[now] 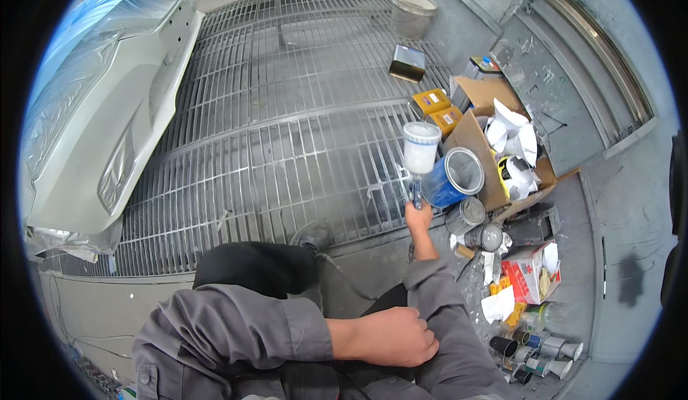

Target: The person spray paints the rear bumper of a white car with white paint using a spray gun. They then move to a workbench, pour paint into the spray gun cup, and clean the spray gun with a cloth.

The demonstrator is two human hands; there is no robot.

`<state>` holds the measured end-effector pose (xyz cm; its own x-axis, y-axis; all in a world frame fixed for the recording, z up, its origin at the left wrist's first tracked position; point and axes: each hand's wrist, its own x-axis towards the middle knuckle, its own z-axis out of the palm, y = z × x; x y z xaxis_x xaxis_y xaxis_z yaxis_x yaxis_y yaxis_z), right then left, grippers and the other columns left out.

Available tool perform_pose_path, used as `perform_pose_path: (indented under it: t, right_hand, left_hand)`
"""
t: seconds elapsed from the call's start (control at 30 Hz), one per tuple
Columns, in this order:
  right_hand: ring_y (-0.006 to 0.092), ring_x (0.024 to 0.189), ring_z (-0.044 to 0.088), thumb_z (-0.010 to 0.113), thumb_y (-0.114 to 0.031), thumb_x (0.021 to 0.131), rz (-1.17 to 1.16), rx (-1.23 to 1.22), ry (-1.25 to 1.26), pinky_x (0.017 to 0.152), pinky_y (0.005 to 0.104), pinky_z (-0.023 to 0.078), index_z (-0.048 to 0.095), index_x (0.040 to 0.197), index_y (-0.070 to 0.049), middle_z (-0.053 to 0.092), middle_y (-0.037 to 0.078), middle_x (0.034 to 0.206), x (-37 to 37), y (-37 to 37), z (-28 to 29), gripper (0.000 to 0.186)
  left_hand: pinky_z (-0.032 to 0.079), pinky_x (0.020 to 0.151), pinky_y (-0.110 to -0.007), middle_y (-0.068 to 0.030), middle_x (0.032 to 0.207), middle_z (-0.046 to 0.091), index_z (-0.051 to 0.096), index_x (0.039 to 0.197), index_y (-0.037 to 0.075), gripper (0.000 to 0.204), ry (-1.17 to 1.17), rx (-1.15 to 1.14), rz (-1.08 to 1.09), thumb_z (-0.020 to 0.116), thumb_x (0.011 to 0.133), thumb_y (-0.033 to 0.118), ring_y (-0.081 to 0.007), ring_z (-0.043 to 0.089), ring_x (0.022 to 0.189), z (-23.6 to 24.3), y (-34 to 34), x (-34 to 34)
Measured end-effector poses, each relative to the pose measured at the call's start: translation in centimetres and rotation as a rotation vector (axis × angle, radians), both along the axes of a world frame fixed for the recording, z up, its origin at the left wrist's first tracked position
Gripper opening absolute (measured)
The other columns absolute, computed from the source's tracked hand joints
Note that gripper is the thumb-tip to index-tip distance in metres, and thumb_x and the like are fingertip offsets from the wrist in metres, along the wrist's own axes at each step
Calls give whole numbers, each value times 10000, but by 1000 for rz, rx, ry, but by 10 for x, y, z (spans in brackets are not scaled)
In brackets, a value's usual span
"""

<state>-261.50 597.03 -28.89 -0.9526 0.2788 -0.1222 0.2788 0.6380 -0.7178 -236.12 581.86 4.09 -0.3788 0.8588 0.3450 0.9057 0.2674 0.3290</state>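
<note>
My right hand (419, 217) is wrapped round the handle of a spray gun (416, 191), held upright in front of me above the grating. On top of the gun stands a translucent lidded cup (421, 148) with whitish contents. A hose seems to run down below that hand. My left hand (401, 337) lies across my body, its fingers curled in against my right sleeve (438, 290). Whatever those fingers hold, if anything, is hidden. Just right of the gun is a blue open-topped can (454, 176).
A pale car body panel (107, 131) with plastic film (86, 49) fills the left side. Metal floor grating (272, 142) spreads ahead. At the right stand a cardboard box (476, 131) of white paper cones, yellow tins (431, 101), a bucket (413, 17), and several spray guns (552, 357).
</note>
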Motion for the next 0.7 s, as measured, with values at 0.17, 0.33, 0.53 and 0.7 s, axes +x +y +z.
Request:
perform_pose_path:
  t: [0.17,0.33,0.53,0.7]
  right_hand:
    - [499,1138,697,661,-300,815,32,122,-195,1007,516,537,785,1075,31,738,334,1127,10,-17,27,439]
    - [489,1103,705,687,-353,819,40,164,-220,981,532,531,778,1059,13,741,330,1088,9,-23,33,448]
    - [486,1079,709,681,-342,816,29,161,-245,966,519,537,781,1046,4,751,314,1053,-5,-7,17,427]
    - [433,899,755,686,-319,811,64,247,-96,842,492,567,765,963,43,758,278,887,-4,3,-7,401]
  left_hand:
    - [471,589,-330,-10,701,627,685,869,60,111,-6,49,95,662,862,168,-191,680,675,0,-3,-9]
    - [473,592,-332,-13,713,637,698,950,49,141,5,50,81,661,883,167,-194,680,675,0,-7,-17]
    - [475,608,-315,-3,756,616,696,1177,49,317,-6,12,87,645,889,171,-174,655,683,-3,-13,-22]
    - [451,595,-311,6,791,609,661,1324,84,429,3,19,74,621,905,167,-159,630,661,-7,-14,-22]
